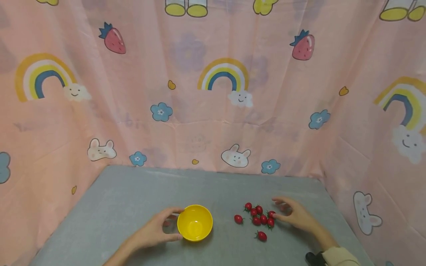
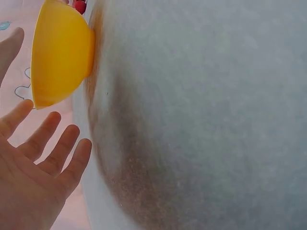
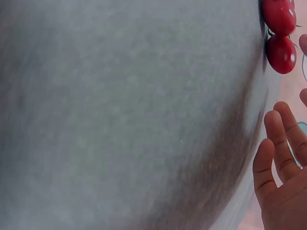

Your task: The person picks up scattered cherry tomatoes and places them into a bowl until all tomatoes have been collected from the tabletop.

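Note:
A yellow bowl point(image 1: 195, 233) stands upright on the grey table, with nothing visible inside. At its left side my left hand point(image 1: 154, 229) spreads thumb and fingers, the tips close to the rim; whether they touch it I cannot tell. In the left wrist view, the fingers of that hand point(image 2: 33, 172) are loosely extended beside the bowl point(image 2: 62, 52). Several red cherry tomatoes point(image 1: 256, 221) with green stems lie clustered right of the bowl. My right hand point(image 1: 297, 215) hovers at the cluster's right edge, fingers relaxed and parted, holding nothing; its thumb is near the outermost tomatoes point(image 3: 282, 53).
One tomato point(image 1: 238, 219) lies apart on the bowl side of the cluster, another point(image 1: 261, 236) nearer the front. The grey tabletop point(image 1: 186, 184) is bounded behind and at both sides by a pink patterned curtain point(image 1: 199, 136). A pale sleeve point(image 1: 340, 256) covers the right forearm.

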The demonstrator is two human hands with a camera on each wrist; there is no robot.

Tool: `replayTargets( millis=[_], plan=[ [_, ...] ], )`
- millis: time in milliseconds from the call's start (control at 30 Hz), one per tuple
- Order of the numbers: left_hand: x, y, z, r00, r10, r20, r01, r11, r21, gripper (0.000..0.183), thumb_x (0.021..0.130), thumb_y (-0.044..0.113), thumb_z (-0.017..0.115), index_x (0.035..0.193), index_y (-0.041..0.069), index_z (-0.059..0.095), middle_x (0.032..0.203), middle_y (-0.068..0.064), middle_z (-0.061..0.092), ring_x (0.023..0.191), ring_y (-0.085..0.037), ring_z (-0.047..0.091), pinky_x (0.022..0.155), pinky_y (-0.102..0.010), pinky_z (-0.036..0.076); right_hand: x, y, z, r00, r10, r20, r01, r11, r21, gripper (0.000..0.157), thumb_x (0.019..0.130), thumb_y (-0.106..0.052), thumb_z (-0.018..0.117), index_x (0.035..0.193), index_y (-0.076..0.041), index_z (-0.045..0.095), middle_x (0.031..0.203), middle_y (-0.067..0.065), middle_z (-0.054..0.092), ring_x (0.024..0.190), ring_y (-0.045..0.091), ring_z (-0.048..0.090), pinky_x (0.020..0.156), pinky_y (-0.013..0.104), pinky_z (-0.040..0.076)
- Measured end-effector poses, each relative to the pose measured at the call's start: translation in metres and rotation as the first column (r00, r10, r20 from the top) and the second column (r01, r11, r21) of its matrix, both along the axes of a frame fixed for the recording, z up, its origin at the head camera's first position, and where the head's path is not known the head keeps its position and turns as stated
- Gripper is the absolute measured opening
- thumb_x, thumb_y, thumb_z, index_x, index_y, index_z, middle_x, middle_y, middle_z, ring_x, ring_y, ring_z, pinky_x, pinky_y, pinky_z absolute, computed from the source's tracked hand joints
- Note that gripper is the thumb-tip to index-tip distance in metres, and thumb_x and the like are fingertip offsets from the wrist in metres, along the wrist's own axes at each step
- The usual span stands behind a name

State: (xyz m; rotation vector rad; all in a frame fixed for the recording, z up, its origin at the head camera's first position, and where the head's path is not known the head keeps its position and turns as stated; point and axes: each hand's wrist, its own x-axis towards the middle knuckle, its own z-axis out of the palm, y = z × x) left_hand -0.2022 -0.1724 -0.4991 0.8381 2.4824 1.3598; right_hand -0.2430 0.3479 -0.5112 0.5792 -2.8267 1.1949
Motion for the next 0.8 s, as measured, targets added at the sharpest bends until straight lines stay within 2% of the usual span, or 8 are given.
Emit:
replayTargets(
  millis=[233,333,567,667,800],
  plan=[
    [0.000,0.002,-0.002,1.000,-0.004,-0.007,0.004,1.000,-0.021,0.073,0.085,0.037,0.085,0.144,0.014,0.050,0.143,-0.005,0.052,0.118,-0.029,0.058,0.093,-0.049,0.050,-0.007,-0.002,-0.005,1.000,0.031,-0.004,-0.031,1.000,0.005,0.058,0.085,-0.026,0.085,0.133,-0.003,0.062,0.118,0.012,0.067,0.093,0.025,0.062,0.076,0.039,0.053],
    [0.000,0.004,-0.003,1.000,0.004,-0.009,-0.004,1.000,-0.027,0.074,0.084,0.037,0.085,0.144,0.014,0.051,0.143,-0.005,0.052,0.116,-0.027,0.058,0.091,-0.046,0.051,-0.010,-0.003,-0.007,0.998,0.060,-0.014,-0.060,0.998,-0.005,0.054,0.086,-0.025,0.085,0.130,-0.002,0.064,0.116,0.011,0.068,0.090,0.022,0.062,0.076,0.037,0.052],
    [-0.002,0.005,-0.008,1.000,0.017,0.005,-0.017,0.999,-0.031,0.070,0.084,0.036,0.086,0.142,0.015,0.053,0.141,-0.005,0.054,0.113,-0.026,0.058,0.089,-0.041,0.052,-0.014,-0.003,-0.011,0.990,0.138,-0.008,-0.138,0.989,-0.044,0.031,0.088,-0.017,0.082,0.113,-0.002,0.072,0.103,0.006,0.070,0.080,0.014,0.059,0.069,0.030,0.052],
    [-0.002,0.005,-0.008,0.999,0.025,0.021,-0.025,0.999,-0.028,0.068,0.084,0.035,0.086,0.142,0.016,0.054,0.141,-0.005,0.054,0.114,-0.027,0.058,0.089,-0.040,0.052,-0.015,-0.004,-0.012,0.990,0.139,-0.005,-0.139,0.989,-0.040,0.025,0.088,-0.017,0.082,0.108,-0.004,0.074,0.097,0.003,0.069,0.076,0.012,0.058,0.067,0.028,0.051],
    [-0.003,0.006,-0.008,0.999,0.035,0.022,-0.034,0.999,-0.031,0.068,0.084,0.034,0.086,0.142,0.016,0.055,0.140,-0.005,0.055,0.113,-0.027,0.059,0.088,-0.039,0.052,-0.017,-0.005,-0.012,0.993,0.120,0.007,-0.120,0.992,-0.040,0.025,0.088,-0.018,0.082,0.107,-0.005,0.074,0.095,0.001,0.069,0.076,0.012,0.058,0.066,0.027,0.050]
  ],
)
